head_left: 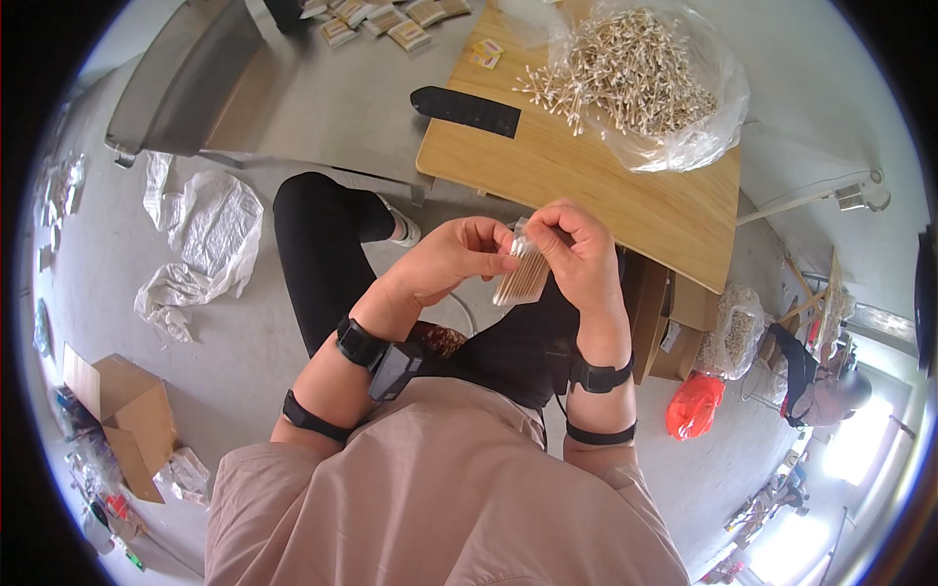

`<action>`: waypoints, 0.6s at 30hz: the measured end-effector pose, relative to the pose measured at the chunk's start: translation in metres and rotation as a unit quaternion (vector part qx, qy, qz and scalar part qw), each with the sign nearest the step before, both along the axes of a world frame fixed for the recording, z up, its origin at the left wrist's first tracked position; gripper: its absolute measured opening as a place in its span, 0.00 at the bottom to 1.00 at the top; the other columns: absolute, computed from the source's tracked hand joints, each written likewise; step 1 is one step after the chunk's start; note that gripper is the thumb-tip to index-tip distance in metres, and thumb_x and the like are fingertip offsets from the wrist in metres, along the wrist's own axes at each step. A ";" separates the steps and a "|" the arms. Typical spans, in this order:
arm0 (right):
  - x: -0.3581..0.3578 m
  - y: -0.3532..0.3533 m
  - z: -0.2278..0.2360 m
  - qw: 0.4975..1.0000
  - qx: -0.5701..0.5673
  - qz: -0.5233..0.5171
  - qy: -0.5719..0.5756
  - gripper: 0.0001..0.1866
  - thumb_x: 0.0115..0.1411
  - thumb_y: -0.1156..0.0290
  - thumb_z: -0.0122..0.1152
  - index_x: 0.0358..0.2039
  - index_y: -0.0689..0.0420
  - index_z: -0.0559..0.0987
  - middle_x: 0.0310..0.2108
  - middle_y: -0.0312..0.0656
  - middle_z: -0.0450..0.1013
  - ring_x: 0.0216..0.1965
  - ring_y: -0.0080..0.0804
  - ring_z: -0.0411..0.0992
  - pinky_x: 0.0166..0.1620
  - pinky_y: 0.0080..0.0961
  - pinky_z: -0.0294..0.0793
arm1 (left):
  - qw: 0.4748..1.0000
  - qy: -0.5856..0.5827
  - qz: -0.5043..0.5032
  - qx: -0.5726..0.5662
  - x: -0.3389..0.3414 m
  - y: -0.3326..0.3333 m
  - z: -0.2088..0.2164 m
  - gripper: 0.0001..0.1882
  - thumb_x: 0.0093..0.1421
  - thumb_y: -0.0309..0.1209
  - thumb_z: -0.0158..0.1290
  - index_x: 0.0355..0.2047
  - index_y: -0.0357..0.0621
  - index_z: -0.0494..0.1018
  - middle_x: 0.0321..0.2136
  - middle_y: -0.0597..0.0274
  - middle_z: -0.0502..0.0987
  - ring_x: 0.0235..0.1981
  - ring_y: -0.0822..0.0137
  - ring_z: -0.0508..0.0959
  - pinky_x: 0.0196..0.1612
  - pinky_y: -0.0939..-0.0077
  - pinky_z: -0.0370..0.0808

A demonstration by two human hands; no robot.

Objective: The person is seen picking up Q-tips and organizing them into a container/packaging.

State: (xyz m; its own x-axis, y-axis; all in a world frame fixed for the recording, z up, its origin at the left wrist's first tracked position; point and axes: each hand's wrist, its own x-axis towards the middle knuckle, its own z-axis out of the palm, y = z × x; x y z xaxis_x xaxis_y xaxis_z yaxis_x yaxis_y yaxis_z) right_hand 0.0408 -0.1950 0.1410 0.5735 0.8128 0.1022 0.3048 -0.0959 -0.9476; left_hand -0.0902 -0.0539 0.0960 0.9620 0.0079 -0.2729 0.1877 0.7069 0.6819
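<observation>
together, both hands were raised over the person's lap, just in front of the near edge of the wooden bench (625,195). the left hand (451,256) was curled, its fingertips pinching the top of a small bundle of wooden-stick cotton swabs (523,278), which appeared to sit in a thin clear sleeve. the right hand (578,249) was closed round the same bundle from the other side, thumb and fingers gripping its upper end, so the sticks hung tilted down toward the lap. both wrists carried black straps, and a small black device (394,369) sat on the left forearm.

on the bench, well apart from the hands, a clear plastic bag (684,107) lay open with a big heap of loose cotton swabs (625,73) spilling from it. a flat black strip (466,110) lay at the bench's left edge. crumpled white plastic (200,239) and a cardboard box (132,415) lay on the floor to the left, and an orange bag (694,405) to the right.
</observation>
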 end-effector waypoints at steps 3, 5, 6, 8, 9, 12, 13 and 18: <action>0.000 0.001 0.000 1.000 0.000 0.001 0.008 0.05 0.58 0.76 0.63 0.30 0.64 0.77 0.27 0.38 0.72 0.27 0.24 0.70 0.32 0.20 0.69 | 0.999 0.001 0.002 -0.037 0.000 -0.001 0.000 0.08 0.55 0.23 0.62 0.33 0.44 0.74 0.29 0.75 0.75 0.29 0.82 0.72 0.34 0.86 0.67; 0.001 0.002 0.000 1.000 -0.009 -0.002 -0.018 0.05 0.58 0.76 0.63 0.30 0.64 0.77 0.26 0.38 0.72 0.27 0.25 0.70 0.32 0.20 0.69 | 0.999 0.004 0.006 -0.050 0.001 -0.003 0.002 0.08 0.55 0.24 0.62 0.33 0.44 0.74 0.29 0.75 0.75 0.29 0.82 0.71 0.34 0.86 0.67; 0.002 0.002 0.001 0.999 -0.018 -0.005 -0.042 0.05 0.58 0.77 0.63 0.30 0.64 0.76 0.26 0.39 0.71 0.27 0.26 0.69 0.31 0.20 0.69 | 1.000 0.003 0.019 -0.012 0.001 -0.004 0.003 0.08 0.55 0.24 0.62 0.33 0.44 0.74 0.29 0.75 0.75 0.29 0.82 0.72 0.34 0.86 0.67; 0.000 0.002 0.005 0.998 -0.024 -0.006 -0.055 0.05 0.57 0.77 0.63 0.30 0.64 0.76 0.26 0.39 0.71 0.26 0.26 0.69 0.31 0.21 0.69 | 0.999 0.001 0.032 0.028 0.002 -0.006 0.006 0.08 0.55 0.24 0.63 0.32 0.44 0.73 0.29 0.74 0.74 0.30 0.82 0.72 0.34 0.86 0.68; -0.001 0.003 0.008 0.997 -0.031 -0.006 -0.065 0.04 0.57 0.78 0.63 0.30 0.64 0.76 0.26 0.39 0.71 0.26 0.27 0.70 0.30 0.21 0.69 | 0.998 0.014 0.039 0.048 0.003 -0.006 0.007 0.09 0.55 0.24 0.62 0.33 0.43 0.73 0.29 0.74 0.74 0.30 0.82 0.72 0.34 0.85 0.68; -0.004 0.004 0.013 0.995 -0.052 -0.003 -0.088 0.04 0.57 0.79 0.63 0.30 0.64 0.76 0.27 0.39 0.71 0.26 0.28 0.70 0.30 0.22 0.70 | 0.994 0.033 0.049 0.092 0.004 -0.006 0.010 0.09 0.55 0.23 0.62 0.32 0.42 0.73 0.29 0.73 0.74 0.31 0.81 0.73 0.34 0.85 0.70; -0.005 0.005 0.014 0.995 -0.052 -0.003 -0.089 0.04 0.57 0.79 0.63 0.30 0.64 0.76 0.27 0.39 0.71 0.26 0.28 0.70 0.30 0.22 0.70 | 0.991 0.041 0.053 0.115 0.004 -0.006 0.011 0.09 0.54 0.22 0.62 0.32 0.42 0.73 0.29 0.72 0.74 0.31 0.81 0.73 0.34 0.84 0.70; -0.005 0.003 0.017 0.998 -0.034 0.007 -0.054 0.03 0.57 0.79 0.63 0.30 0.64 0.77 0.28 0.39 0.72 0.27 0.27 0.71 0.32 0.21 0.71 | 0.993 0.026 0.054 0.100 0.003 -0.005 0.011 0.08 0.54 0.22 0.62 0.32 0.41 0.73 0.28 0.72 0.74 0.29 0.81 0.73 0.32 0.84 0.70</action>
